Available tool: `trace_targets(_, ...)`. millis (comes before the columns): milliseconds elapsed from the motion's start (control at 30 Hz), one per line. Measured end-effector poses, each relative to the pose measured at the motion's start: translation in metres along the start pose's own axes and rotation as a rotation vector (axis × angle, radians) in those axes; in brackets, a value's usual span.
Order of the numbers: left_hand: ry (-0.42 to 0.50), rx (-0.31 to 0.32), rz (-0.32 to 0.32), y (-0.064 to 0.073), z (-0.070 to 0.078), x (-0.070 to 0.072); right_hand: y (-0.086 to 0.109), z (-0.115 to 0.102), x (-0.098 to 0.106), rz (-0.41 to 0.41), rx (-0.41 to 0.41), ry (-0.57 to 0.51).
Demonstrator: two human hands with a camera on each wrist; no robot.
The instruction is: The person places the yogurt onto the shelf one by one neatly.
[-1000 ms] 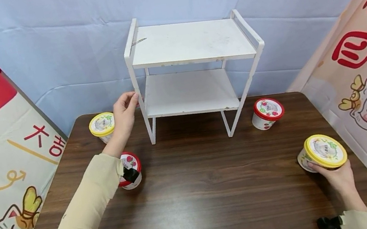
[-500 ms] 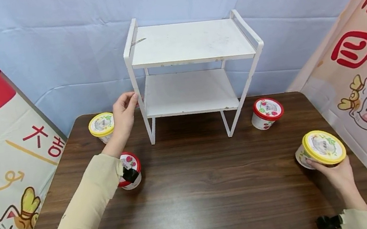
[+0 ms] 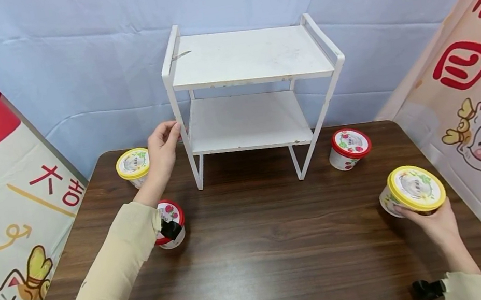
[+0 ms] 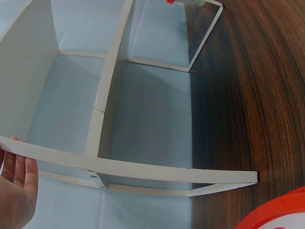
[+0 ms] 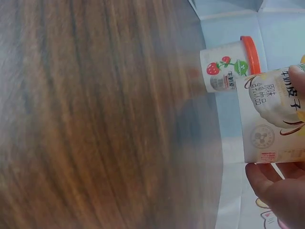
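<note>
My left hand point(image 3: 162, 144) grips the left front post of a white two-tier shelf rack point(image 3: 249, 57); in the left wrist view its fingers point(image 4: 20, 172) reach behind the frame. On the right, my right hand point(image 3: 441, 225) holds a paper tub with a yellow lid point(image 3: 418, 188) round its side. Seen from the right wrist, that tub point(image 5: 271, 119) is held up off the tabletop. Beyond it stands a red-lidded tub point(image 3: 350, 148) with strawberries printed on it. Another red-lidded tub point(image 3: 170, 216) is partly hidden by my left sleeve, and a yellow-lidded tub point(image 3: 133, 165) stands behind my left forearm.
The brown wooden table point(image 3: 275, 249) carries the rack at its far edge. A pale blue cloth point(image 3: 90, 63) hangs behind. Printed banners stand along the left point(image 3: 47, 149) and right point(image 3: 470, 82) sides. Both rack tiers hold nothing.
My right hand has moved the yellow-lidded tub slightly up and to the left in the head view. The left hand has stayed on the rack's post.
</note>
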State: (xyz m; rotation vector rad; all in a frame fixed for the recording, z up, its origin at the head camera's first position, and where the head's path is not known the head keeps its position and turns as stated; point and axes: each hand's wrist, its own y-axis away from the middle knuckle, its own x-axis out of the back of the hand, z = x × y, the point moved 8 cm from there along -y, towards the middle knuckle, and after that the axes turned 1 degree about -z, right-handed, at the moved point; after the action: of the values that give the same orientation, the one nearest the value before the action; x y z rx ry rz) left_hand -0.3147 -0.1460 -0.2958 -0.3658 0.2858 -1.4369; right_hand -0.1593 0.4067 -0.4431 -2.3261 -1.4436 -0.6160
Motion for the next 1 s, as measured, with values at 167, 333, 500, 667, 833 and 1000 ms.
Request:
trace_targets(167, 0.002, 0.0, 0.0, 0.001, 0.0, 0.0, 0.0, -0.007, -0.003, -0.024, 0.044, 0.021)
trace_targets(333, -0.002, 0.001, 0.002, 0.0, 0.0, 0.0, -0.001, -0.018, -0.007, -0.04, 0.105, 0.02)
trace_targets(500, -0.008, 0.001, 0.005, 0.0, 0.0, 0.0, 0.0, -0.024, -0.01, -0.058, 0.129, 0.03)
trace_targets(667, -0.001, -0.007, 0.008, 0.0, 0.001, 0.0, 0.002, -0.026, -0.013, -0.071, 0.106, 0.04)
trace_targets(833, -0.003, -0.005, 0.008, 0.001, 0.001, 0.0, 0.0, -0.022, -0.017, -0.1, 0.072, 0.092)
trace_targets(1000, -0.013, -0.002, 0.009, 0.001, 0.001, 0.0, -0.015, 0.007, -0.02, -0.087, 0.121, 0.12)
